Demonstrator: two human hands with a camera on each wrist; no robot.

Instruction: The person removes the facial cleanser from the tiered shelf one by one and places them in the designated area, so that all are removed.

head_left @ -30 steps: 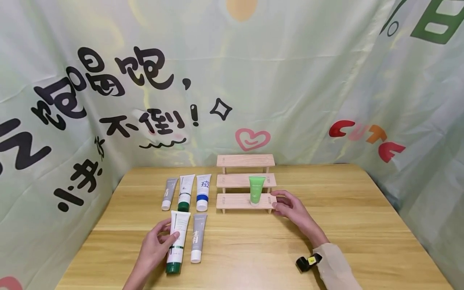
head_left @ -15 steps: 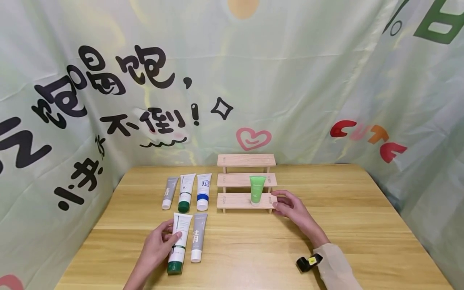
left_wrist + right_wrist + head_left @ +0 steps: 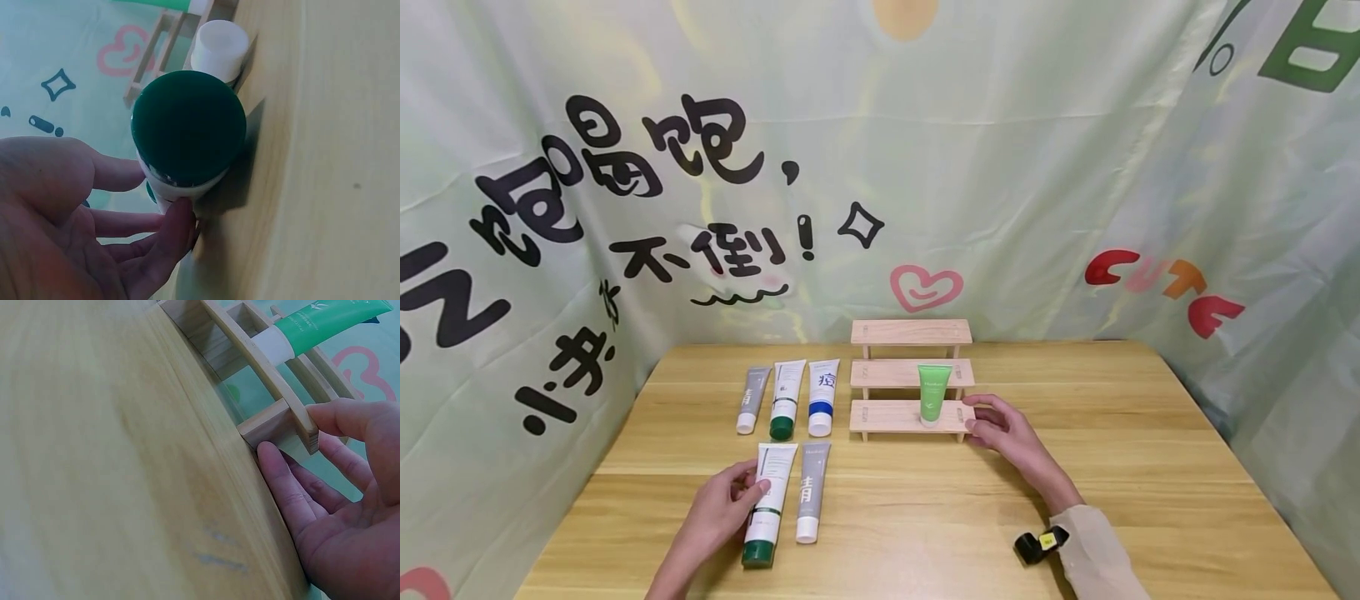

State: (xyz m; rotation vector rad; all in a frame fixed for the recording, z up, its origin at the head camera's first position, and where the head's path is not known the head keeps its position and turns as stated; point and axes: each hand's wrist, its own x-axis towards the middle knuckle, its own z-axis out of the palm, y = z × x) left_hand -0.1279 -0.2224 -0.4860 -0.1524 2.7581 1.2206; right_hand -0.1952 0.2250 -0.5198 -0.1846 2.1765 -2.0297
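Observation:
My left hand point(image 3: 721, 504) grips a white tube with a green cap point(image 3: 767, 505) along its left side, thumb on top. In the left wrist view its green cap point(image 3: 189, 128) points at the camera; I cannot tell whether the tube rests on the table. My right hand point(image 3: 1009, 435) holds the right end of the lowest step of a three-step wooden stand point(image 3: 887, 415), the board's end between thumb and fingers. On that step stands a small green tube point(image 3: 933, 392), cap down. Beside the gripped tube lies a grey tube point(image 3: 812, 492) with a white cap.
Farther back on the table point(image 3: 917, 517) lie a small grey tube point(image 3: 752, 400), another white tube with a green cap point(image 3: 787, 396) and a white tube with a blue band point(image 3: 822, 396). A black device point(image 3: 1041, 544) is at my right wrist. A printed cloth point(image 3: 1000, 167) hangs behind.
My left hand has shifted the white tube slightly right, then a little back to the left. My right hand stays at the stand's end.

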